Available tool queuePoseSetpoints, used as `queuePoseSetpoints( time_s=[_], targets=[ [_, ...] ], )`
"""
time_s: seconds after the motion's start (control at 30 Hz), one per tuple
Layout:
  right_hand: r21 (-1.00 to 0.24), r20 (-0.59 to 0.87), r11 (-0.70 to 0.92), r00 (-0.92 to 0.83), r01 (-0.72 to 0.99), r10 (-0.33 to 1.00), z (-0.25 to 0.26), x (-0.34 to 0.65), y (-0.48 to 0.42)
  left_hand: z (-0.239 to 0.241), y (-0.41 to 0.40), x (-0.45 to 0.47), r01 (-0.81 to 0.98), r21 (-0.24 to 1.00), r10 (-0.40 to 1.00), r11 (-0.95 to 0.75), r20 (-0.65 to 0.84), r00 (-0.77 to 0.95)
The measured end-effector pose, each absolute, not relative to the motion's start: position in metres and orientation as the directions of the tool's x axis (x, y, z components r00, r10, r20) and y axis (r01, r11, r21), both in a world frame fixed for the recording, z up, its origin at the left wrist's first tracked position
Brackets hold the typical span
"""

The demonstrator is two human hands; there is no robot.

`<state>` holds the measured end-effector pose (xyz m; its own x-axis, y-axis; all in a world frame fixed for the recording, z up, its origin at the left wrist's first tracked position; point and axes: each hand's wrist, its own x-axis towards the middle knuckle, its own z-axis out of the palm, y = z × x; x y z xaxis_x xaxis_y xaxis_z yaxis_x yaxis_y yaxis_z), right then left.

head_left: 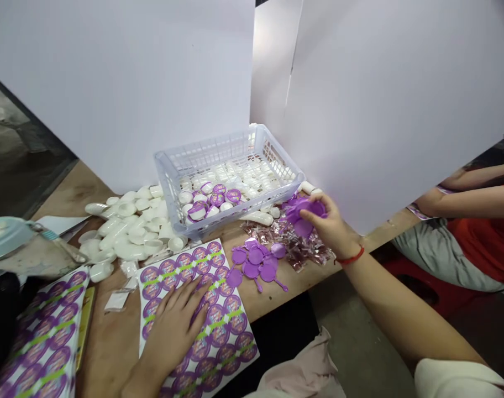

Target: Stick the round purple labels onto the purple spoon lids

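Note:
My left hand (175,318) lies flat, fingers spread, on a sheet of round purple stickers (231,354) with green bands. My right hand (329,224) is closed on several purple plastic lids (304,216), held above a heap of small clear packets (304,249) with reddish-brown contents. Between the hands, a loose cluster of the same kind of round purple lids (256,260) rests on the table, some with short stems. Behind them stands a pale plastic basket (231,145) with white pieces and several white cups (198,210) bearing purple stickers.
A pile of white plastic pieces (131,226) sits left of the basket. Another sticker sheet (48,337) and a blue-lidded container (24,249) are at the far left. White boards (152,83) rise behind. At the right sits another person in a red top (484,237).

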<state>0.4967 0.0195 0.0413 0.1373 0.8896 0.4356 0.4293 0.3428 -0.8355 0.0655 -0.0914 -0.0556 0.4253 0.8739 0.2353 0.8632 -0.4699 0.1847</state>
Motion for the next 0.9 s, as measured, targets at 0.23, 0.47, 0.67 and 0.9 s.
queuePoseSetpoints(
  time_s=[0.23,0.47,0.67,0.9],
  targets=[
    [-0.860,0.282,0.321,-0.155,0.396,0.947,-0.015,0.382,-0.009,-0.043,-0.095,0.071,0.866,0.262,0.904,-0.427,0.128,0.407],
    [-0.728,0.276,0.398,-0.293,0.559,0.915,-0.028,0.363,0.006,-0.042,-0.096,0.072,0.861,0.281,0.905,-0.425,0.136,0.402],
    [-0.669,0.263,0.420,-0.333,0.614,0.906,-0.025,0.380,-0.001,-0.046,-0.096,0.070,0.863,0.268,0.904,-0.427,0.140,0.404],
    [-0.478,0.362,0.151,0.038,0.865,0.931,-0.006,0.482,0.041,-0.060,-0.092,0.063,0.859,0.215,0.878,-0.464,0.242,0.413]
  ],
)
